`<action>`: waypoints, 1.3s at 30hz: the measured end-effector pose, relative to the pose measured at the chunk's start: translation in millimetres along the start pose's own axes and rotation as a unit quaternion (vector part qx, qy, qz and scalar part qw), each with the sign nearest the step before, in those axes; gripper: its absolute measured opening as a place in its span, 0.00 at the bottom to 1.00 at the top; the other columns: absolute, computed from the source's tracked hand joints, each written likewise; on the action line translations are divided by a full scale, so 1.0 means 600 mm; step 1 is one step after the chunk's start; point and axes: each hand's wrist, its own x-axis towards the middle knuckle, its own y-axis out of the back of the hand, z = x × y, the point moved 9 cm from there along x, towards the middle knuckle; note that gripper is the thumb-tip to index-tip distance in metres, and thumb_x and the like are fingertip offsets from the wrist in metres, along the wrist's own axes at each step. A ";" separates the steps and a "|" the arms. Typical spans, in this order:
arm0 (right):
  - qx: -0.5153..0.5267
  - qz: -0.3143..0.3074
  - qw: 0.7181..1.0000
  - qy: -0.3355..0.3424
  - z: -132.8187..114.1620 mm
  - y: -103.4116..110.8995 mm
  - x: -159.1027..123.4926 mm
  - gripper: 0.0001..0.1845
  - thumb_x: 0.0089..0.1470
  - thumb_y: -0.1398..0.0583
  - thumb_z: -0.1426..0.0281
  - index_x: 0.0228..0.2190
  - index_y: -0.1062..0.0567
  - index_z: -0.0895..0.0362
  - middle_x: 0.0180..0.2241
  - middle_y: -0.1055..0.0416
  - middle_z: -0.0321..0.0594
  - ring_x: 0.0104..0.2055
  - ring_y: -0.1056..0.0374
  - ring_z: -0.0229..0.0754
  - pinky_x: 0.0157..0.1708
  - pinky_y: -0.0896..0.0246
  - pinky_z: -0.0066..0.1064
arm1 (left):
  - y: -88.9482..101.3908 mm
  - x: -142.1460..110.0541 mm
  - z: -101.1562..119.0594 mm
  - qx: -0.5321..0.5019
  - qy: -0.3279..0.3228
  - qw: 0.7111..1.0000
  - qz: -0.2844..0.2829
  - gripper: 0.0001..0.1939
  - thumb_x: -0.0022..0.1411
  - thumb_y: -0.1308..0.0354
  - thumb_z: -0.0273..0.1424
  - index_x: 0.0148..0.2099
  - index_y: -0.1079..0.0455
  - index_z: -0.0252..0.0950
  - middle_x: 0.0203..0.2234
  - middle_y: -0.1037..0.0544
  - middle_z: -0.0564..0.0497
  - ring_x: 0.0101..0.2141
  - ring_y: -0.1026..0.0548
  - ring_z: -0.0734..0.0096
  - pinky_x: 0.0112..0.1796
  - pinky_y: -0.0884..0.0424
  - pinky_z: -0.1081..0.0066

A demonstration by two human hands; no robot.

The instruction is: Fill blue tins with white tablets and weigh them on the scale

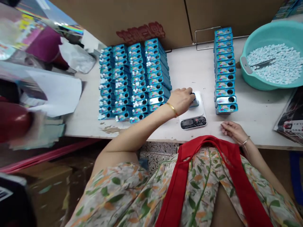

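Note:
My left hand (181,100) reaches over a small white digital scale (200,108), its fingers closed on a blue tin (195,102) at the platform. Most of that tin is hidden behind the fingers. The scale's dark panel and display face me. My right hand (234,131) rests near the table's front edge, right of the scale, with thumb and fingers pinched together. Whether anything small is between them I cannot make out. Beyond it stands a column of blue tins (226,108) with dark round openings in their tops.
Left of the scale are several rows of blue tins (157,77), many with white pellets on top. At the right, a turquoise basin (260,82) holds pale pellets (279,67) and a dark metal tool. Cardboard boxes (142,15) line the back. Papers and bags crowd the left.

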 end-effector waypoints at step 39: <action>-0.383 0.023 0.798 0.465 -0.238 -0.251 0.062 0.29 0.71 0.54 0.49 0.62 0.32 0.50 0.51 0.30 0.48 0.52 0.28 0.48 0.52 0.25 0.46 | -0.034 -0.170 -0.012 -0.181 0.213 0.915 0.290 0.37 0.69 0.49 0.59 0.68 0.35 0.42 0.70 0.37 0.41 0.73 0.48 0.48 0.72 0.59 0.43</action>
